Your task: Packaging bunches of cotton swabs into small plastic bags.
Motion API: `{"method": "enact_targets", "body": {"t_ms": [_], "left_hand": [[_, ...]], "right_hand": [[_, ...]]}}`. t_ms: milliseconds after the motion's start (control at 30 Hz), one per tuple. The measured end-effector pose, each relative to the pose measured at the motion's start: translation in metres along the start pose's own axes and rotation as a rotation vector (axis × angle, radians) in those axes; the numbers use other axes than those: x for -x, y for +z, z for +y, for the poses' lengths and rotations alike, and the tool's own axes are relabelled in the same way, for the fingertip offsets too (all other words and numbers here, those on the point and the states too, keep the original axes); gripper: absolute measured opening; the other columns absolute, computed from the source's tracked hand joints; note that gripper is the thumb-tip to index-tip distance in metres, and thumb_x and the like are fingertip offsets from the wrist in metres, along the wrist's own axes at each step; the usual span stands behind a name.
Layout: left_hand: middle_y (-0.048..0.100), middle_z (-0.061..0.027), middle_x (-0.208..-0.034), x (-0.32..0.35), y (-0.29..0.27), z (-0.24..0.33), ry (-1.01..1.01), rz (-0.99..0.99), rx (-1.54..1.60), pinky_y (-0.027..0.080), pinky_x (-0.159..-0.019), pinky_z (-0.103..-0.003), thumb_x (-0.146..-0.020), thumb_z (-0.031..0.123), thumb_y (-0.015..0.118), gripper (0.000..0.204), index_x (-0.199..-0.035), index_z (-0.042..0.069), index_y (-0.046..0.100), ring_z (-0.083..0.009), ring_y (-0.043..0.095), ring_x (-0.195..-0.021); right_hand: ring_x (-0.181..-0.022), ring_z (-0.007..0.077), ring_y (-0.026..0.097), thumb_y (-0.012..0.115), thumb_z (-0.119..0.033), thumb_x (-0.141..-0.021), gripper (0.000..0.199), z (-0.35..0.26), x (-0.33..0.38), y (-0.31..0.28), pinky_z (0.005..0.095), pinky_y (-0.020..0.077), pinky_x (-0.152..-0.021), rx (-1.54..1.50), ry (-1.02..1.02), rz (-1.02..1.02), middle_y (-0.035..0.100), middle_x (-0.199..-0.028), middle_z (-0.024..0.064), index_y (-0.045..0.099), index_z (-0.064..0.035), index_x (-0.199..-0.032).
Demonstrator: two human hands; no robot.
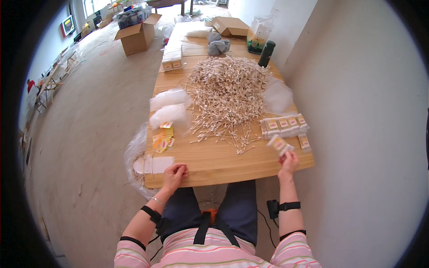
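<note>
My right hand grips a small clear packet of cotton swabs with a yellow and white label, blurred a little and raised over the table's right side. Just beyond it lies a row of similar filled packets, with one more packet closer to me. At the front edge my left hand is closed with its fingers curled, and nothing shows in them. Beside it lies a white card. A large heap of loose cotton swabs covers the middle of the table.
Yellow label cards and stacks of clear bags lie on the left. Farther back are stacked packets, grey cloth, a dark green bottle and a cardboard box. A wall borders the right side.
</note>
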State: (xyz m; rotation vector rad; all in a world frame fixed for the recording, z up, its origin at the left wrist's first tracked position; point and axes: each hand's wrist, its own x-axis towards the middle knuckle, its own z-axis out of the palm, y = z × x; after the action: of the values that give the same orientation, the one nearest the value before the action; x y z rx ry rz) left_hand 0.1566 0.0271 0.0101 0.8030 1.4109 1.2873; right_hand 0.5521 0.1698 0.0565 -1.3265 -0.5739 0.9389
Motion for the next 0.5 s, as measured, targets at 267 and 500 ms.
{"method": "enact_targets", "body": {"t_ms": [267, 500], "left_hand": [[0.063, -0.0053, -0.081, 0.001, 0.007, 0.007, 0.033, 0.005, -0.132, 0.053, -0.064, -0.023, -0.091, 0.004, 0.056, 0.011, -0.098, -0.003, 0.061, -0.0106, 0.061, -0.071], [0.064, -0.0046, -0.080, 0.003, 0.009, 0.007, 0.033, 0.027, -0.146, 0.054, -0.063, -0.022, -0.089, 0.004, 0.058, 0.010, -0.097, -0.002, 0.061, -0.0100, 0.062, -0.069]], "right_hand": [[-0.052, 0.0128, 0.056, 0.060, -0.007, -0.087, 0.014, -0.012, -0.090, -0.069, 0.0241, 0.0488, -0.047, -0.038, -0.085, 0.435, 0.059, -0.066, 0.0058, 0.051, -0.0031, -0.077], [-0.057, 0.0150, 0.058, 0.061, -0.011, -0.089, 0.014, -0.012, -0.124, -0.061, 0.0243, 0.0530, -0.050, 0.028, 0.008, 0.506, 0.059, -0.073, 0.0080, 0.054, 0.0010, -0.088]]}}
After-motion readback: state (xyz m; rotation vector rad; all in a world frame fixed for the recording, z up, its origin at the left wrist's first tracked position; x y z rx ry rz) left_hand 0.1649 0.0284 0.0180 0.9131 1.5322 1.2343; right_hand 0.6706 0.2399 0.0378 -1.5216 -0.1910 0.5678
